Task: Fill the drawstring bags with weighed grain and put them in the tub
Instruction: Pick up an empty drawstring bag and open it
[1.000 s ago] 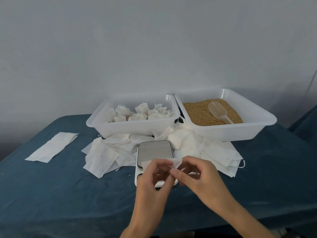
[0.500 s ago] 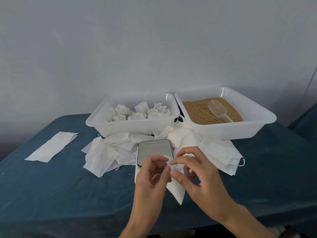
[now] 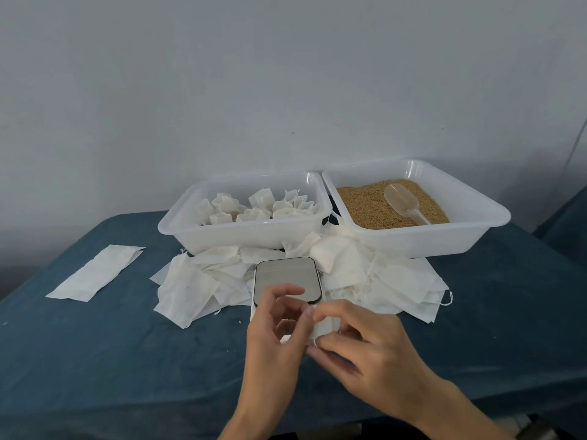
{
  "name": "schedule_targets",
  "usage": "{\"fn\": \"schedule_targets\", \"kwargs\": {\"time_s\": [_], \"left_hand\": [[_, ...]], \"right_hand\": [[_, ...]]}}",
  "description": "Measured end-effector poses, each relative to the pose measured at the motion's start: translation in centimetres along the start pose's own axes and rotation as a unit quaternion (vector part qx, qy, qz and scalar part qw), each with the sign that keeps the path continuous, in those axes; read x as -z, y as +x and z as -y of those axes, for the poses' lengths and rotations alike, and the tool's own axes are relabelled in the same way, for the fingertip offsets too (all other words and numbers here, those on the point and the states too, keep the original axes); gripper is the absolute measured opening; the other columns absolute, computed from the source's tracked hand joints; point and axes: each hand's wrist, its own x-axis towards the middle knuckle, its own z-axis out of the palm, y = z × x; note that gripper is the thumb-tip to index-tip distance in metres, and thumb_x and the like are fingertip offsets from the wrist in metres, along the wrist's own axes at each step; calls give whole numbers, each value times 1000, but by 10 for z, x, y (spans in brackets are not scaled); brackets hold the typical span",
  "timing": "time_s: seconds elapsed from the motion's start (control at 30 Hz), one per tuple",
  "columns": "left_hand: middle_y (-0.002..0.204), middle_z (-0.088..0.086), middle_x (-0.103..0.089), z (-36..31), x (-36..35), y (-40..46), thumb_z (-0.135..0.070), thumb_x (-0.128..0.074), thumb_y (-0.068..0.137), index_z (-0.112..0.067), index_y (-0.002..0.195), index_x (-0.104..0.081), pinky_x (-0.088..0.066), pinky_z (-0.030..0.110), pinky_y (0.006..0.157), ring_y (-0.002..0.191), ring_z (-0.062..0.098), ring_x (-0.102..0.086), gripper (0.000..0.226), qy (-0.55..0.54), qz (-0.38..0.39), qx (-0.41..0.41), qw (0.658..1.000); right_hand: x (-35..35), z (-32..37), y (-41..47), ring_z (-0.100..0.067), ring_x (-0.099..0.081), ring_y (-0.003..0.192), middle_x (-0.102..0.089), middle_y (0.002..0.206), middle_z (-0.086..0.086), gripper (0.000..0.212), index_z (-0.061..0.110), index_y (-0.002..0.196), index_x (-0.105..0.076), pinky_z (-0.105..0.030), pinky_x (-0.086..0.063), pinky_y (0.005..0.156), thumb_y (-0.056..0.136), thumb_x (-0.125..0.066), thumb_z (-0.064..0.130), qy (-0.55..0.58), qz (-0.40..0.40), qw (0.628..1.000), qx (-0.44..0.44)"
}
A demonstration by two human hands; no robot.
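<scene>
Half a second on, the drawstring bag that dangled below my fingers is gathered up between my hands, above the near end of the scale. My left hand and right hand both pinch its white cloth, fingertips nearly meeting. Just beyond my hands, empty bags lie heaped on the blue surface. Farther off, ahead of my left hand, the tub holds filled bags; ahead of my right, a clear scoop lies on the grain.
</scene>
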Motion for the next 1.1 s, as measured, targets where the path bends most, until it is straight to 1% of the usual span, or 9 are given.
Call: {"fn": "schedule_targets", "kwargs": {"time_s": [0.1, 0.23, 0.33, 0.43, 0.5, 0.6, 0.8, 1.0, 1.1], "left_hand": [[83, 4, -69, -1, 0, 0, -23, -71, 89, -39, 104, -66, -54, 28, 70, 73, 16, -65, 22, -6, -13, -2, 1000], [86, 1, -71, 0, 0, -2, -8, -73, 96, -41, 105, -65, -54, 20, 76, 81, 17, -70, 35, 38, -6, -19, 999], [91, -3, -74, -1, -2, -4, -18, -73, 97, -42, 106, -65, -51, 16, 80, 89, 17, -71, 26, 70, 15, -32, 997], [109, -12, -71, 2, 1, -1, -37, -69, 98, -44, 106, -65, -49, 17, 81, 103, 13, -66, 12, 137, -39, -43, 989], [119, -16, -66, 4, 3, 3, -34, -70, 97, -44, 107, -64, -51, 19, 83, 110, 9, -64, 15, 136, -65, -15, 988], [101, -9, -73, 5, 6, 8, -14, -69, 98, -26, 102, -69, -53, 17, 79, 98, 9, -70, 13, 29, -46, 56, 997], [78, -1, -72, 5, 7, 9, 5, -67, 95, -12, 93, -75, -56, 19, 67, 68, 12, -68, 19, -32, -48, 46, 997], [94, 6, -77, 7, 14, 15, 5, -67, 95, -16, 100, -79, -56, 20, 68, 78, 11, -71, 24, -44, -59, 62, 995], [103, 3, -78, 6, 13, 14, 4, -66, 97, -21, 101, -81, -57, 22, 71, 85, 13, -73, 29, -38, -30, 62, 997]], "right_hand": [[2, -3, 0, -5, -51, 60, -61, 95, 14, 26, 18, 82, -68, -21, -43, 52, 99, -66, 37, 20, 66, 997, -45], [3, -7, 0, -3, -61, 66, -68, 89, 20, 33, 39, 108, -62, -15, -45, 59, 93, -56, 68, 107, 145, 958, -224], [-1, -9, 0, -15, -51, 52, -58, 64, 7, 19, 37, 85, -62, -28, -44, 51, 95, -63, 53, 185, 106, 943, -255], [0, -13, 1, -11, -51, 46, -54, 53, 4, 37, 26, 66, -55, -20, -40, 50, 96, -67, 44, 209, 26, 932, -295], [5, -15, 3, -16, -62, 50, -61, 57, -3, 39, 18, 69, -63, -26, -48, 52, 93, -68, 48, 257, -23, 904, -340], [8, -21, 6, -20, -68, 55, -64, 67, -11, 50, 4, 78, -69, -27, -52, 60, 91, -65, 53, 324, -69, 862, -384], [8, -24, 7, -24, -72, 62, -71, 75, -6, 34, 13, 79, -76, -24, -51, 60, 100, -62, 36, 350, 58, 843, -405], [14, -29, 9, -28, -74, 71, -73, 79, -15, 42, -3, 96, -72, -41, -58, 55, 101, -60, 36, 412, 27, 822, -393], [16, -29, 9, -24, -74, 72, -75, 82, -8, 35, 10, 97, -77, -33, -57, 57, 98, -62, 41, 410, 56, 828, -377]]}}
